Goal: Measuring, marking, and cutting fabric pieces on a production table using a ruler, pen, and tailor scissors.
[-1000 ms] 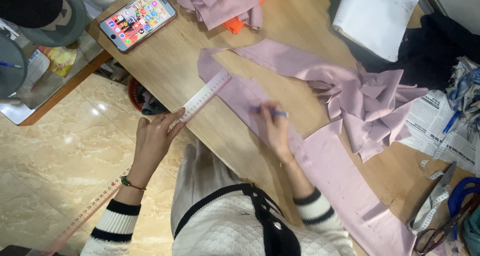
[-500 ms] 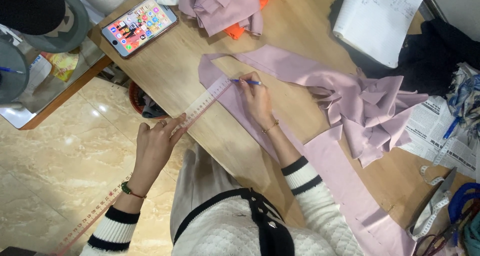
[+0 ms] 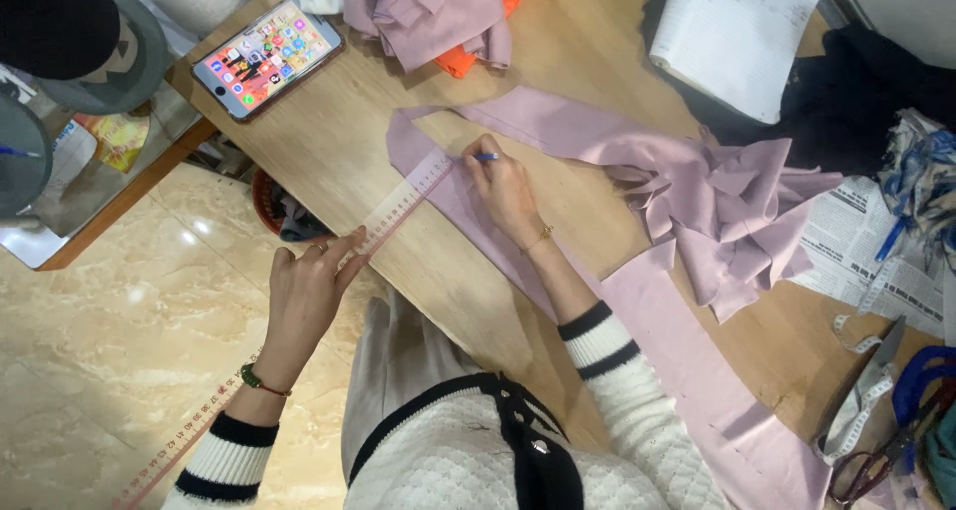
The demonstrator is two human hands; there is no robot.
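A long strip of lilac fabric [image 3: 647, 311] lies across the wooden table [image 3: 339, 151]. A clear ruler [image 3: 403, 203] rests along the strip's near edge, overhanging the table edge. My left hand [image 3: 309, 296] presses the ruler's near end with fingers spread. My right hand [image 3: 503, 186] grips a blue pen [image 3: 485, 156], its tip against the fabric beside the ruler's far end.
A smartphone [image 3: 267, 57] with a lit screen lies at the table's far left corner. Folded lilac and orange cloth [image 3: 438, 17] sits behind it. White paper [image 3: 737, 32], newspaper [image 3: 856, 251], scissors [image 3: 886, 460] and a tape measure [image 3: 866, 390] are on the right. Marble floor lies to the left.
My right hand has slid the pen from the near part of the strip up along the ruler toward its far end. My left hand has stayed on the ruler.
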